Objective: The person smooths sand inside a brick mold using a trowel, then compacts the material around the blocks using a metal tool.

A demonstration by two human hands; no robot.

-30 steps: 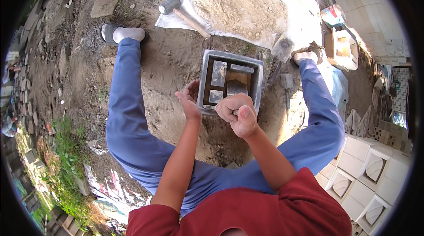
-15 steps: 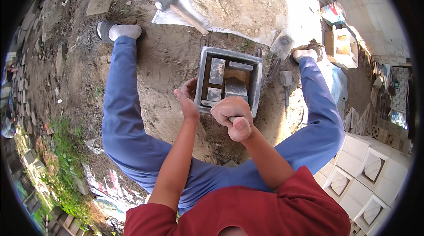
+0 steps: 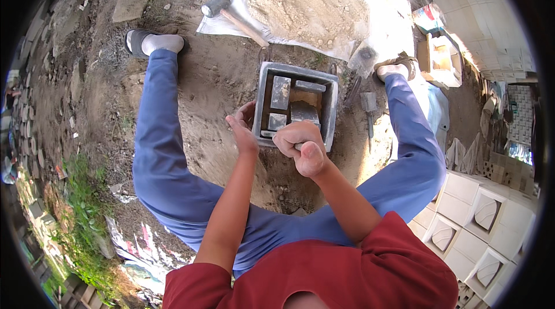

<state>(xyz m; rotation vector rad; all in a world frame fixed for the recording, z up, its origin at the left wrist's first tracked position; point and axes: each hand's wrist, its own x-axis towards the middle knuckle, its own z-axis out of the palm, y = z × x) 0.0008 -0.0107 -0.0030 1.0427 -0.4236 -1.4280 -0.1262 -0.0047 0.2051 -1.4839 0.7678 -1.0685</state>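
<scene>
A grey metal box-shaped mould [image 3: 332, 109] stands on the dirt between my legs, its top uncovered. Inside lie several grey blocks, among them an upright rectangular one [image 3: 281, 93] and a smaller square one [image 3: 277, 121]; brownish material shows between them. My left hand [image 3: 245, 127] rests at the mould's left wall with its fingers stretched out, holding nothing. Over the near right corner, my right hand [image 3: 302, 146] is closed in a fist round a stick-like handle, whose pale end peeks out by the thumb. The rest of that tool is hidden beneath the fist.
Beyond the mould a pale sheet [image 3: 222, 27] bears a heap of sandy soil [image 3: 306, 5]. A mallet [image 3: 234, 17] lies at its left edge. To the right are a trowel-like tool [image 3: 369, 106], a box-shaped mould [image 3: 442, 60] and stacked pale blocks [image 3: 462, 222].
The mould and the ground have shifted slightly left in the view. My right fist has moved a little left and up, still over the near right corner; my left hand stays at the wall.
</scene>
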